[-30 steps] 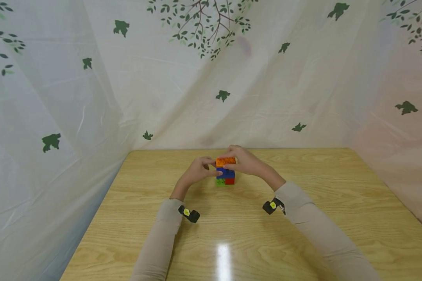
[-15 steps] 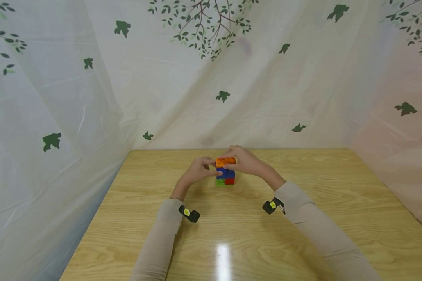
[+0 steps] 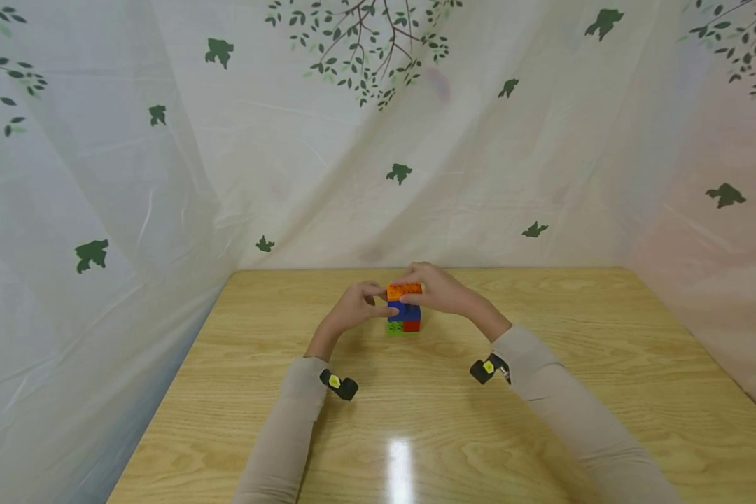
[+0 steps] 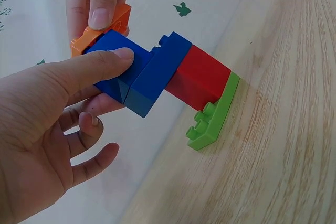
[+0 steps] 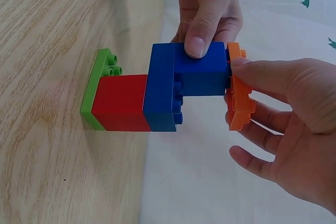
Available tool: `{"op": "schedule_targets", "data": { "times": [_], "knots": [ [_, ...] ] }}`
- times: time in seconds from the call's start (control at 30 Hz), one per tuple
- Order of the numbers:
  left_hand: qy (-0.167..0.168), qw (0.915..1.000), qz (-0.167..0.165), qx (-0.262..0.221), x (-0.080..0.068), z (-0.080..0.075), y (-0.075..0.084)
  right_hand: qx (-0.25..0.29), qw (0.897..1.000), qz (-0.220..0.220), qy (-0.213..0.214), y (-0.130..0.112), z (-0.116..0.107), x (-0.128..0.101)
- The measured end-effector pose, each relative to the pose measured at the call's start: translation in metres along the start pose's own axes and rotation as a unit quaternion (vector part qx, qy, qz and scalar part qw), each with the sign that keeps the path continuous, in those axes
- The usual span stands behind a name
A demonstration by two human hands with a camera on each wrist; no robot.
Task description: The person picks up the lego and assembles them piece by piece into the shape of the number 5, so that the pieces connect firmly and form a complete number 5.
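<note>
A small tower of toy building bricks stands on the table. Its base is a flat green brick (image 5: 95, 82), with a red block (image 5: 121, 100) on one half. Across the red block lies a longer blue brick (image 5: 160, 87), and a blue block (image 5: 205, 80) sits on one end of that. An orange brick (image 5: 240, 111) tops the blue block and overhangs it; a thin line of blue studs shows between them. My left hand (image 3: 354, 306) pinches the upper blue block, thumb on its near face. My right hand (image 3: 439, 289) pinches the orange brick between thumb and fingers.
The wooden table (image 3: 403, 399) reaches back to a pale curtain (image 3: 327, 175) printed with leaves and green shapes. Black wrist cameras sit at both cuffs, the left camera (image 3: 340, 385) and right camera (image 3: 488, 368) close above the tabletop.
</note>
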State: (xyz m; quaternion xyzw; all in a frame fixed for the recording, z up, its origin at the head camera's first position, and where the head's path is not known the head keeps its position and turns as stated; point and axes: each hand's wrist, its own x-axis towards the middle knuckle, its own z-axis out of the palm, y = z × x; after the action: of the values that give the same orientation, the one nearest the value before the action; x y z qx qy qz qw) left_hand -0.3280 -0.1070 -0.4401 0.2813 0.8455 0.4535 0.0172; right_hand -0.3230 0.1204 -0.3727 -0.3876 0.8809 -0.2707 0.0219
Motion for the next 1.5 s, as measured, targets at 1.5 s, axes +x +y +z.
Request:
{"op": "schedule_targets", "data": {
  "times": [1.5],
  "knots": [
    [0.002, 1.0, 0.009, 0.0, -0.0005, 0.0007, 0.0012, 0.016, 1.0, 0.024, 0.004, 0.001, 0.0019, -0.004]
  ]
}}
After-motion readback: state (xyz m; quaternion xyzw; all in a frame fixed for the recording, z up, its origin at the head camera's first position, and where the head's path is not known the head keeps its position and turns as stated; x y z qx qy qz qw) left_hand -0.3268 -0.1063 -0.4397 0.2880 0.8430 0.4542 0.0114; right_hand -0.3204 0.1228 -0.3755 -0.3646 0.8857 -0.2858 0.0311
